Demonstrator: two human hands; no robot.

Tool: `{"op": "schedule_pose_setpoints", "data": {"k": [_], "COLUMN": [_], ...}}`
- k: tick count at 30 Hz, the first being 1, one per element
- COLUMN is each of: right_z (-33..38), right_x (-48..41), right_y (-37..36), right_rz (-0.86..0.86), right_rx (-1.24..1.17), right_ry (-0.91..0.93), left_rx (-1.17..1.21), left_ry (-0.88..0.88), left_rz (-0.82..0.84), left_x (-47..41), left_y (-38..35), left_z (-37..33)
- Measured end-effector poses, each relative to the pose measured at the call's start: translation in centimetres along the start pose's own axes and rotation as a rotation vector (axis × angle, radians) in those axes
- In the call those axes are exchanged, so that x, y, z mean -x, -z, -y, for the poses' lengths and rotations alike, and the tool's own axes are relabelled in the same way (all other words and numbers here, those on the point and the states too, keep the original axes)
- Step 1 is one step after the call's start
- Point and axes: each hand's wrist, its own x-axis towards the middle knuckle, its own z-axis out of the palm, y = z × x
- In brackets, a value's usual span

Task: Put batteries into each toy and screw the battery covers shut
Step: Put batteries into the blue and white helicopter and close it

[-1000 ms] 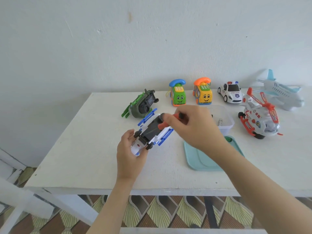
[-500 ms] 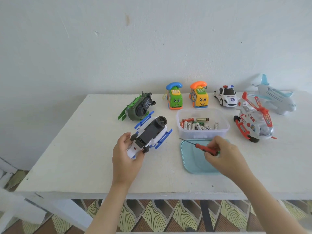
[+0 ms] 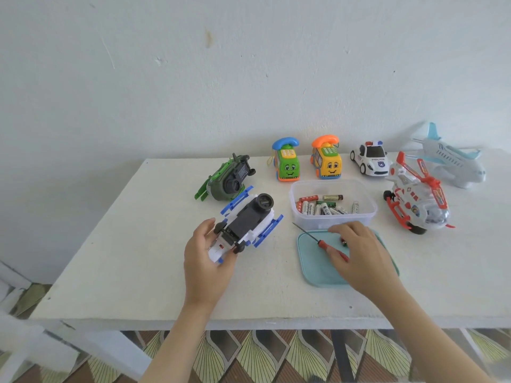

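**Table [image 3: 132, 258] with upturned toy [image 3: 249, 218]**

A teal lid [image 3: 318, 270] lies near right, a clear tub [image 3: 331, 221] of batteries [image 3: 318, 208] just beyond. Left of them the toy lies underside up, its near end gripped by the left hand [image 3: 206, 261]. The right hand [image 3: 359, 255], fingers nearly straight, rests over the screwdriver [image 3: 318, 240] on the lid.

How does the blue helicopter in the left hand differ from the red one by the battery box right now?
Pose: the blue helicopter lies belly-up, dark underside showing; the red helicopter stands upright, rotor on top. Contact: the left hand grips the blue helicopter's end; nothing touches the red helicopter. Trim: blue skids versus red. Both are white-bodied toys on the table.
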Motion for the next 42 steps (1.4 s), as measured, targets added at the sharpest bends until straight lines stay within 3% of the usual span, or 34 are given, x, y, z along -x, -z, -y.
{"op": "schedule_pose_setpoints", "data": {"k": [7,11,19,23,27,34,37,42], "right_z": [2.2,4.1,6.7,6.9,6.2,5.2,4.7,5.0], "right_x": [-1.1,-2.5,-5.2,-6.4,-7.5,-10.2,-11.6,-13.0], "right_y": [-1.2,-1.4,-1.3,-0.9,-1.0,-0.1,0.1,0.1], "right_rz": [0.032,0.027,-0.245,-0.266,-0.240,-0.171,-0.065,0.145], "right_rx": [-0.042,-0.062,-0.164,-0.237,-0.337,-0.682,-0.923,-1.179], "right_ry": [0.206,0.338,0.529,0.548,0.504,0.310,0.179,-0.122], "left_rx": [0.002,0.117,0.283,0.287,0.329,0.625,0.525,0.143], "left_ry": [0.027,0.170,0.393,0.457,0.477,0.481,0.424,0.396], "left_rz": [-0.065,-0.089,0.078,0.175,0.203,0.204,0.211,-0.009], "left_x": [-1.1,-2.6,-6.0,-7.4,-8.4,-10.2,-11.6,-14.3], "left_y": [1.6,3.2,5.3,5.1,4.0,0.9,-1.2,-3.9], "left_z": [-4.3,-8.3,-11.4,-11.7,-12.1,-13.5,-12.8,-9.1]}}
